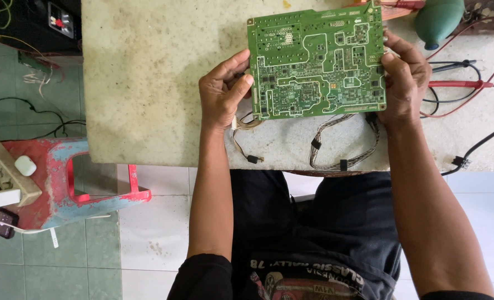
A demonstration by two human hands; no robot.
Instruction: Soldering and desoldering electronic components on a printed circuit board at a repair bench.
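A green circuit board [316, 62] is held up over the pale stone tabletop [152, 83], its solder side facing me. My left hand [223, 91] grips its left edge, thumb on the face. Its right edge is gripped by my right hand [405, 78]. Bundled wire harnesses [344, 145] hang from the board's lower edge onto the table, and a thinner lead with a small black plug [252, 159] trails below my left hand.
Red and black meter probes and leads [458, 83] lie at the right, beside a green rubber blower bulb [438, 19]. A worn red and blue plastic stool [58, 178] at the left carries a power strip [5, 169] with chargers. Tiled floor lies below.
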